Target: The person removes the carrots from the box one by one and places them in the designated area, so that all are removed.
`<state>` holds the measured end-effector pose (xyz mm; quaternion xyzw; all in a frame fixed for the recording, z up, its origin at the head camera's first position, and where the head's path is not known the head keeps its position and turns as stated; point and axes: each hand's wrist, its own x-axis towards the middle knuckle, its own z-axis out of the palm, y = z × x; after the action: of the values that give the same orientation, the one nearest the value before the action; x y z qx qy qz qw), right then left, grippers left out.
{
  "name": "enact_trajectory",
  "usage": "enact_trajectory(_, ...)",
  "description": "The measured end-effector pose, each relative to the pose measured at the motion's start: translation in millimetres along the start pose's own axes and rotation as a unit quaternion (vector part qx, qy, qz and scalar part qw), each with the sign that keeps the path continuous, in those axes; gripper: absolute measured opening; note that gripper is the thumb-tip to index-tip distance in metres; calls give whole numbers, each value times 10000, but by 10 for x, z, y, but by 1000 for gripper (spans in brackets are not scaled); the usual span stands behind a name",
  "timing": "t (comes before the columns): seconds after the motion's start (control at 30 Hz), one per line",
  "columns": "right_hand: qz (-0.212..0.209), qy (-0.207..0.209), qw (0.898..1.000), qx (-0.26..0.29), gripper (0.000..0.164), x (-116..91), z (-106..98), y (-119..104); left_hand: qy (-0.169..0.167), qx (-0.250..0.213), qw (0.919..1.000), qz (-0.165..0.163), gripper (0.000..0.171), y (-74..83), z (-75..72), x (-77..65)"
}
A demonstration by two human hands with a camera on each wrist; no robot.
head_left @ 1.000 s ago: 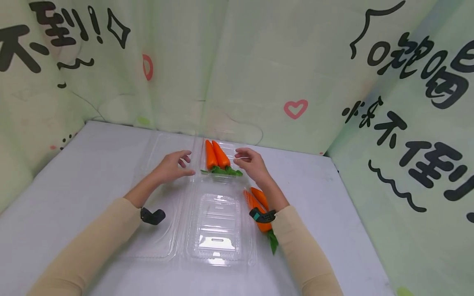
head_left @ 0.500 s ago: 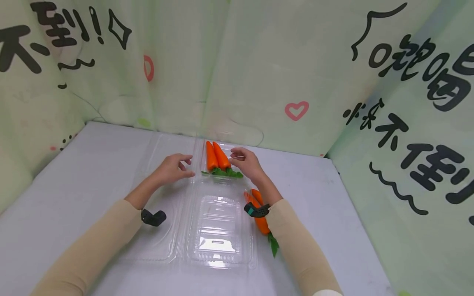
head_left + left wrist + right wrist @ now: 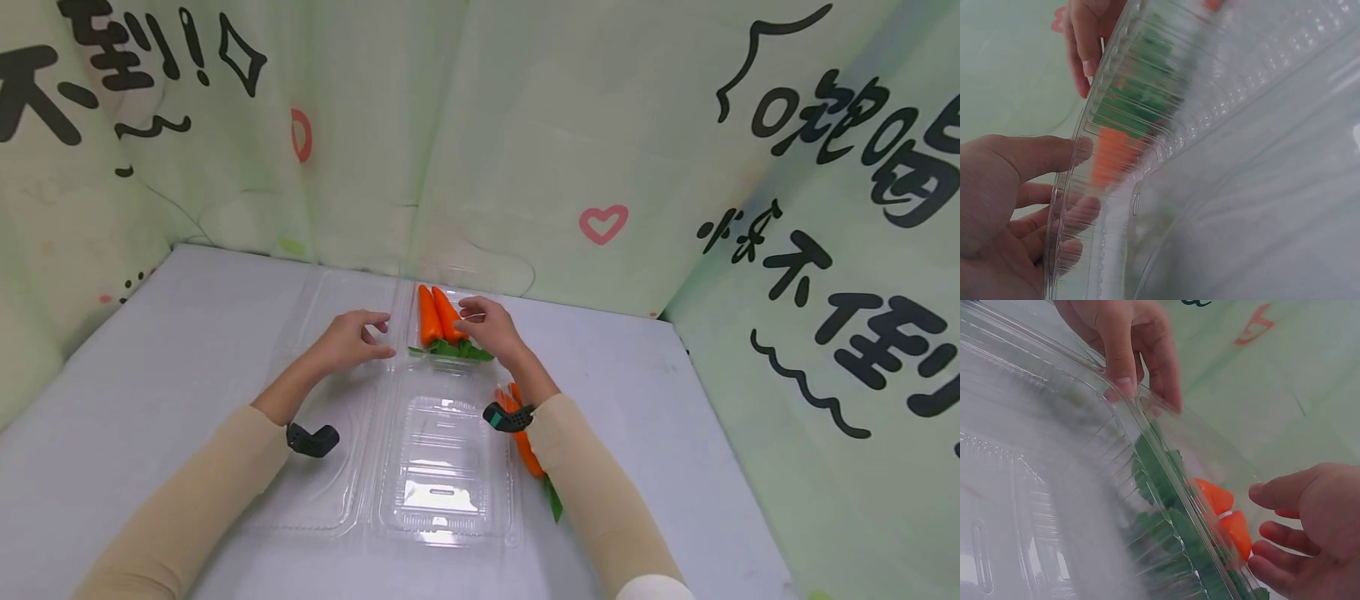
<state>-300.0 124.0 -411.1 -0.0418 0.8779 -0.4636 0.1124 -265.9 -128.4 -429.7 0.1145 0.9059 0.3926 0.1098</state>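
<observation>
Two orange toy-like carrots (image 3: 429, 317) with green leaves (image 3: 450, 349) lie side by side in the far clear plastic container, leaves toward me. My left hand (image 3: 348, 340) hovers left of them, beside the container's hinge side, with thumb and fingers apart; in the left wrist view its fingertips (image 3: 1084, 150) show through the clear rim. My right hand (image 3: 491, 329) is at the right carrot, fingers loosely bent and overlapping it in the head view. In the right wrist view the right hand (image 3: 1329, 525) has a gap between thumb and fingers beside the carrots (image 3: 1215, 497).
Nearer to me lies another opened clear container (image 3: 442, 454), its lid (image 3: 322, 492) spread to the left. More carrots (image 3: 529, 457) rest on the white table (image 3: 637, 400) to its right, partly behind my right wrist. A printed curtain (image 3: 510, 150) bounds the back and sides.
My right hand has shifted left, from beside the far container to over the right carrot. The left hand and the carrots stay about where they were.
</observation>
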Motion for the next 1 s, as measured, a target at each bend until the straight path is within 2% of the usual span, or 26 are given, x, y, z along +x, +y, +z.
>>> enact_trajectory(0.33, 278, -18, 9988, -403, 47, 86, 73, -31, -63, -31, 10000, 13, 69, 1, -14, -4)
enact_trajectory(0.53, 288, -90, 9976, -631, 50, 157, 99, -21, -52, -47, 10000, 31, 69, 1, -25, 8)
enact_trajectory(0.77, 406, -226, 9929, -1096, 54, 186, 145, 4, -105, -24, 9999, 27, 70, 5, -31, -2)
enact_trajectory(1.0, 449, -264, 9919, -1158, 54, 193, 171, 15, -174, 155, 9996, 170, 68, 27, -20, -62)
